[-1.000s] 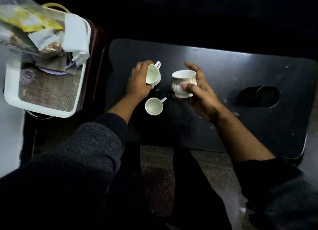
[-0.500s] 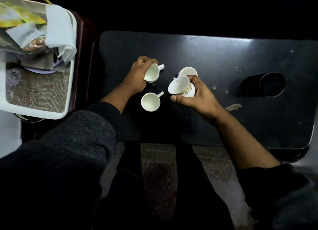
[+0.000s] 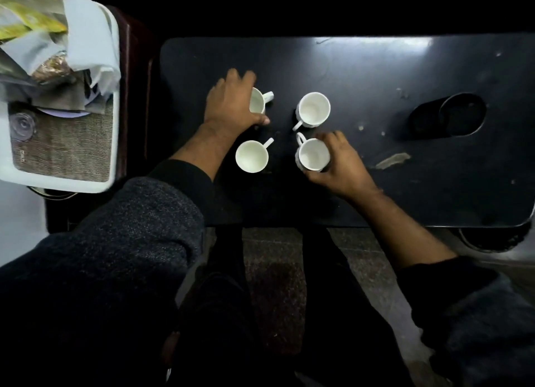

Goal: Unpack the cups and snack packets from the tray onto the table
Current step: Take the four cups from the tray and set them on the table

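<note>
Cups are brittle china, so we go gently: left hand (image 3: 231, 103) wraps one teacup (image 3: 257, 103), right hand (image 3: 341, 161) clasps another teacup (image 3: 312, 155) mid-table (image 3: 376, 68); packets (image 3: 34, 30) wait traybound.

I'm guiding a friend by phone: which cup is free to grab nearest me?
On the black table, four white cups form a square. Take the near-left white cup, handle pointing up-right: neither the left hand nor the right hand touches it.
</note>
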